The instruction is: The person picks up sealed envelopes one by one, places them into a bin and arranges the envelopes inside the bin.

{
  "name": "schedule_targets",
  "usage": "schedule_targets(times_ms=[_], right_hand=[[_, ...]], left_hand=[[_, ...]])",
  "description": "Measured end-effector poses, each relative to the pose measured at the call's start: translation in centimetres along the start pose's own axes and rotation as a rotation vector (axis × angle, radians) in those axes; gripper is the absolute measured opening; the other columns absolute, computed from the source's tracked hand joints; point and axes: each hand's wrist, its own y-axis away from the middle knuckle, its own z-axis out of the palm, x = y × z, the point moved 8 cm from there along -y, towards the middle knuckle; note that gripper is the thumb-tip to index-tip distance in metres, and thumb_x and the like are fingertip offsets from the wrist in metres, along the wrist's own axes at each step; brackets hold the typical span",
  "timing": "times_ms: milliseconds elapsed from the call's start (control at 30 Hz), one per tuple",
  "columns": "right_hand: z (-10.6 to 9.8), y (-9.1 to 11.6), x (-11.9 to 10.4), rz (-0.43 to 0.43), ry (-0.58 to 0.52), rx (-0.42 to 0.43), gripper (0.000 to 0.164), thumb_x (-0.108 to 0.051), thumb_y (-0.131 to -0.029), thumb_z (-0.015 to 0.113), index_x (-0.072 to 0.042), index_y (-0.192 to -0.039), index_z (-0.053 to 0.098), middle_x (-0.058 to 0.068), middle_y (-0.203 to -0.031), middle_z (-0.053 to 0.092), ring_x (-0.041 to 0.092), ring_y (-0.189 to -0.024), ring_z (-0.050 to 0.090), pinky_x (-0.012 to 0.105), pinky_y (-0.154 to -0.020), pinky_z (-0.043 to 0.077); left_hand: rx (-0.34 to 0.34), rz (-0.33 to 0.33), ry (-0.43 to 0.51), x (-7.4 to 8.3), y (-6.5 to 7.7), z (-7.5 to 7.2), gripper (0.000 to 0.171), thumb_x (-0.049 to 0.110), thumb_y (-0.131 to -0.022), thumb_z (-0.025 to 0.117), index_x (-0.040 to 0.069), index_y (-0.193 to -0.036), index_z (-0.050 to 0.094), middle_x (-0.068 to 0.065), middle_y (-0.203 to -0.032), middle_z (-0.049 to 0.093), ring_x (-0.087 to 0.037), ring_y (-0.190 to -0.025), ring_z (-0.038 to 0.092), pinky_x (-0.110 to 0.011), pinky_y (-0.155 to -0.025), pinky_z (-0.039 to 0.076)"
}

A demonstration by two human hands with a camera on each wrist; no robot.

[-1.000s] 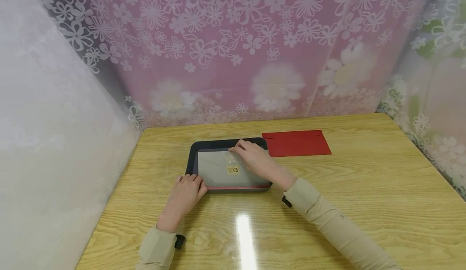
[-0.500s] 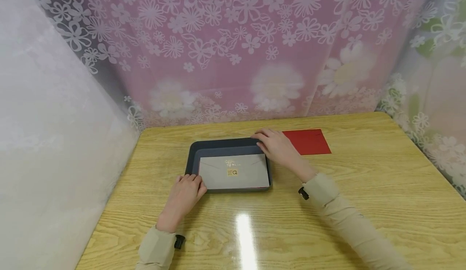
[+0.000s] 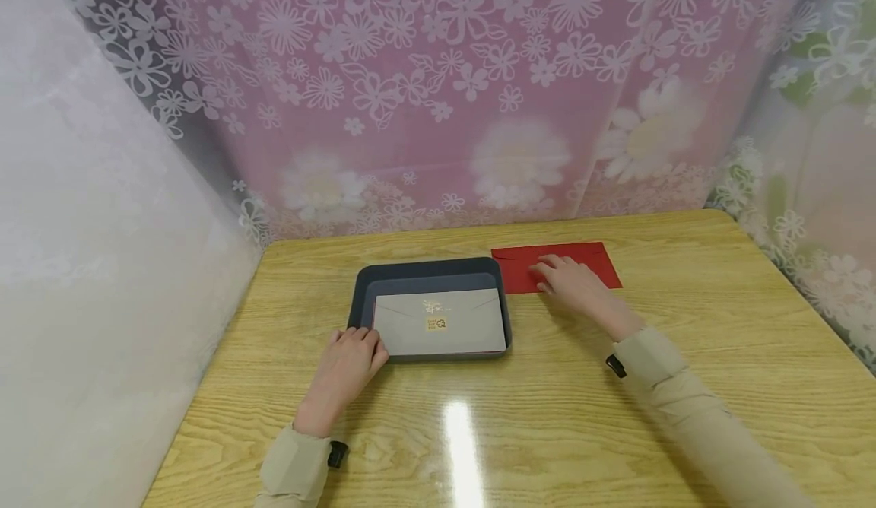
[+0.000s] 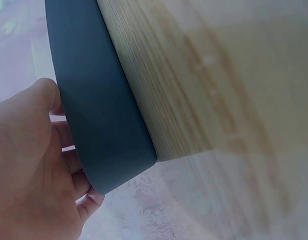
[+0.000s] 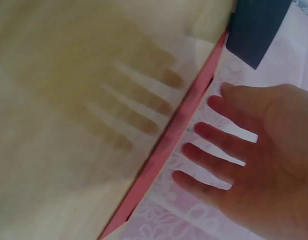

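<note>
A dark blue-grey tray point(image 3: 434, 283) stands left of the table's middle. At its front left corner, my left hand point(image 3: 347, 363) has its fingers curled over the rim; the left wrist view shows the thumb and fingers at the edge of the tray wall point(image 4: 96, 100). Inside the tray lies a pale grey envelope point(image 3: 472, 324) with gold print, a thin red edge showing beneath it. My right hand point(image 3: 580, 286) is over a red envelope point(image 3: 515, 274) right of the tray. In the right wrist view, the fingers point(image 5: 219, 137) are spread and nothing is between them.
The glossy wooden table point(image 3: 588, 432) reflects a bright light strip near the front. A pink flowered curtain point(image 3: 424, 150) hangs behind it, and a pale sheet point(image 3: 116, 227) borders the left side. The red envelope's left edge is right beside the tray.
My right hand has let go of the grey envelope, which now lies flat in the tray, and has moved right to the red envelope. The left hand has stayed at the tray corner.
</note>
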Motion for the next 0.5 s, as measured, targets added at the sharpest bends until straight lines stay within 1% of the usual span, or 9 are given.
schedule_targets(times_ms=[67, 133, 300, 500], right_hand=[[0.5, 0.6, 0.3, -0.002, -0.003, -0.038, 0.040, -0.012, -0.099, 0.064, 0.000, -0.136, 0.060, 0.025, -0.139, 0.054, 0.046, -0.125, 0.054, 0.061, -0.101, 0.043], [0.7, 1.2, 0.5, -0.012, -0.005, -0.051, 0.040, -0.011, -0.098, 0.065, 0.001, -0.136, 0.060, 0.026, -0.137, 0.056, 0.046, -0.123, 0.055, 0.059, -0.102, 0.044], [1.0, 1.8, 1.1, -0.039, -0.006, -0.040, 0.038, -0.008, -0.098, 0.064, 0.002, -0.134, 0.061, 0.027, -0.135, 0.057, 0.046, -0.121, 0.057, 0.057, -0.103, 0.044], [0.8, 2.8, 1.1, -0.065, 0.001, -0.037, 0.037, -0.008, -0.097, 0.065, 0.003, -0.132, 0.062, 0.028, -0.131, 0.058, 0.047, -0.116, 0.058, 0.057, -0.099, 0.046]], left_hand=[[0.001, 0.002, 0.000, 0.0, 0.0, 0.0, 0.029, 0.014, -0.098, 0.061, 0.014, -0.070, 0.052, 0.004, -0.064, 0.040, -0.016, -0.061, 0.036, -0.032, -0.069, 0.028], [0.002, 0.001, -0.002, 0.0, 0.0, 0.1, 0.029, 0.014, -0.097, 0.062, 0.014, -0.070, 0.053, 0.004, -0.064, 0.041, -0.017, -0.061, 0.036, -0.032, -0.069, 0.028], [0.005, -0.001, -0.005, 0.0, -0.1, 0.1, 0.026, 0.014, -0.097, 0.062, 0.013, -0.072, 0.056, 0.003, -0.064, 0.043, -0.017, -0.062, 0.038, -0.032, -0.068, 0.029], [0.003, 0.002, -0.006, 0.1, -0.1, 0.0, 0.028, 0.014, -0.097, 0.062, 0.013, -0.071, 0.054, 0.003, -0.064, 0.042, -0.017, -0.062, 0.037, -0.032, -0.069, 0.029]])
